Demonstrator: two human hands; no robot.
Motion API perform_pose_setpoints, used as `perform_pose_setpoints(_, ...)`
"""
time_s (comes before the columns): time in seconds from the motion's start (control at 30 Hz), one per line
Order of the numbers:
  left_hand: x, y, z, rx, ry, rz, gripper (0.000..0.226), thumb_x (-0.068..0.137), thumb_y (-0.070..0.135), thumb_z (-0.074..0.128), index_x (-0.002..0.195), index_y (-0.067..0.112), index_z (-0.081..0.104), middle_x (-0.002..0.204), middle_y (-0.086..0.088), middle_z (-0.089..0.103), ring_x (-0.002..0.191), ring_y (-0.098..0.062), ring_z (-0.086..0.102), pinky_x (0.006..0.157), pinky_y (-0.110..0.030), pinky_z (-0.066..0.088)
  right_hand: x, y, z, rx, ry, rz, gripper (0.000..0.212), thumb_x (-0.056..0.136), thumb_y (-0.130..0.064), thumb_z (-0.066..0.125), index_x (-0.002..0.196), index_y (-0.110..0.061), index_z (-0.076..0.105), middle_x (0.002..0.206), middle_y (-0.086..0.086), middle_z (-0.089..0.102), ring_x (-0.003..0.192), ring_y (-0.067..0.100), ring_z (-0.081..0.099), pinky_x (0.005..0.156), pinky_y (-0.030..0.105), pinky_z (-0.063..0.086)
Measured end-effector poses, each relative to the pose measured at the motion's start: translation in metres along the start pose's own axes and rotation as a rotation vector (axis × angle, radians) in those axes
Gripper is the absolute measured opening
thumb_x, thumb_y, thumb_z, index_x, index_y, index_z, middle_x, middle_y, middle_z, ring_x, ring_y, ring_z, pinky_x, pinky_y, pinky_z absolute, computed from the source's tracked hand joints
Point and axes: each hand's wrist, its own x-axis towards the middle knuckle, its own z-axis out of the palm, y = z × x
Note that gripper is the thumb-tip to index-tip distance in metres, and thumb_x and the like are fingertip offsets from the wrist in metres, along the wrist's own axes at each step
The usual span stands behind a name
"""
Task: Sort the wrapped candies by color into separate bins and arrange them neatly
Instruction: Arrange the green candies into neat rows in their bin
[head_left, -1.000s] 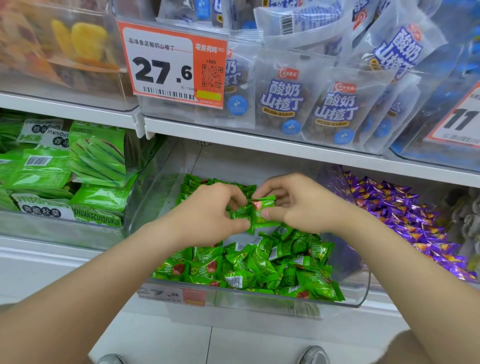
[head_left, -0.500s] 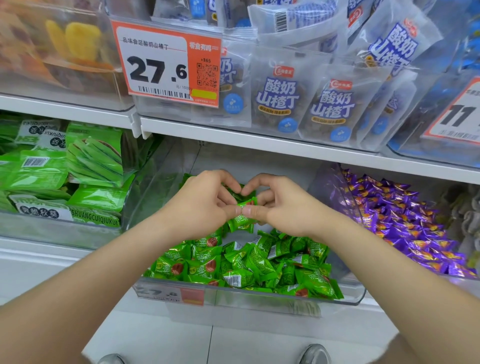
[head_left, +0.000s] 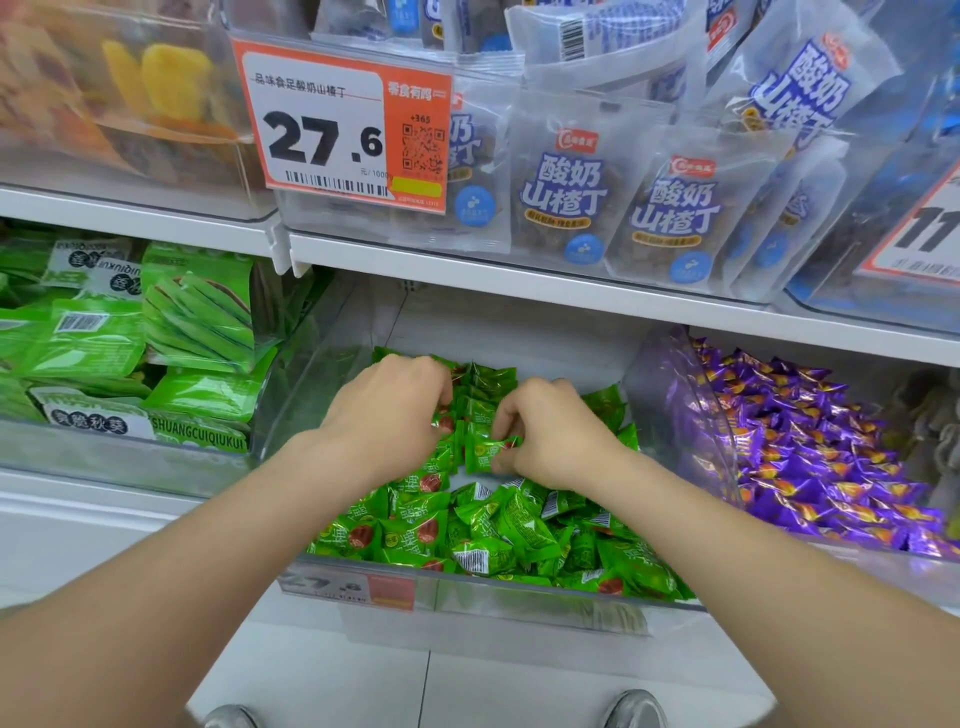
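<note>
A clear plastic bin (head_left: 519, 597) on the lower shelf holds several green wrapped candies (head_left: 498, 530), loose at the front and standing in a tidy row (head_left: 485, 387) at the back. My right hand (head_left: 550, 436) pinches one green candy (head_left: 485, 449) at the near end of that row. My left hand (head_left: 395, 415) reaches into the bin beside it, fingers curled onto a green candy (head_left: 445, 423) in the row. To the right, another clear bin (head_left: 670, 415) is filled with purple wrapped candies (head_left: 810, 457).
Green snack packets (head_left: 156, 338) fill the bin to the left. The shelf above (head_left: 519, 280) carries bins of blue-and-white pouches (head_left: 566, 197) and an orange price tag (head_left: 343, 124) reading 27.6. The white shelf edge hangs low over the bins.
Both hands have moved down and deeper into the green bin with the candy, from above the pile to the back row.
</note>
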Motion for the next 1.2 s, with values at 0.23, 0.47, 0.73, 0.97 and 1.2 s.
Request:
perform_pose_setpoints(0.23,-0.002,-0.001,0.005,0.056,-0.062,0.03,0.032,0.087,0.021,0.075,0.117,0.03,0.067,0.12,-0.001,0.066,0.108,-0.027,0.065,0.081,-0.04,0.056,0.005,-0.007,0.008,-0.074,0.054,0.12,0.037,0.071,-0.028,0.09,0.1,-0.025,0.068,0.109,0.009,0.059,0.101,0.033,0.064,0.075,0.03,0.047)
perform_pose_setpoints(0.47,-0.001,-0.002,0.006,0.07,-0.126,0.112,0.037,0.089,0.019,0.074,0.123,0.027,0.066,0.123,-0.002,0.06,0.118,-0.026,0.059,0.095,-0.041,0.053,0.003,-0.012,0.005,-0.184,0.093,0.002,0.032,0.074,-0.041,0.086,0.093,-0.028,0.064,0.096,0.003,0.054,0.094,0.032,0.062,0.072,0.033,0.045)
perform_pose_setpoints(0.73,-0.003,0.005,0.008,0.144,-0.242,0.194,0.051,0.096,0.018,0.067,0.14,0.041,0.056,0.129,-0.006,0.046,0.12,-0.032,0.05,0.098,-0.046,0.048,0.001,-0.017,-0.012,-0.266,0.015,-0.02,0.058,0.067,-0.06,0.09,0.1,-0.02,0.065,0.092,0.003,0.047,0.088,0.03,0.056,0.075,0.036,0.05)
perform_pose_setpoints(0.97,-0.003,0.004,0.003,0.141,-0.176,0.204,0.034,0.096,0.024,0.066,0.126,0.039,0.067,0.122,0.0,0.054,0.119,-0.028,0.053,0.096,-0.044,0.05,-0.021,-0.007,-0.04,0.081,-0.21,-0.132,0.038,0.079,-0.064,0.08,0.083,-0.025,0.078,0.071,-0.007,0.075,0.07,0.002,0.07,0.07,0.02,0.056)
perform_pose_setpoints(1.2,-0.01,0.006,-0.008,-0.188,-0.268,0.174,0.029,0.087,0.014,0.067,0.111,0.031,0.073,0.09,0.012,0.072,0.075,0.007,0.063,0.066,-0.009,0.047,-0.029,0.003,-0.046,0.167,-0.305,-0.207,0.026,0.081,-0.034,0.088,0.104,-0.029,0.078,0.081,0.002,0.074,0.07,0.015,0.069,0.075,0.035,0.06)
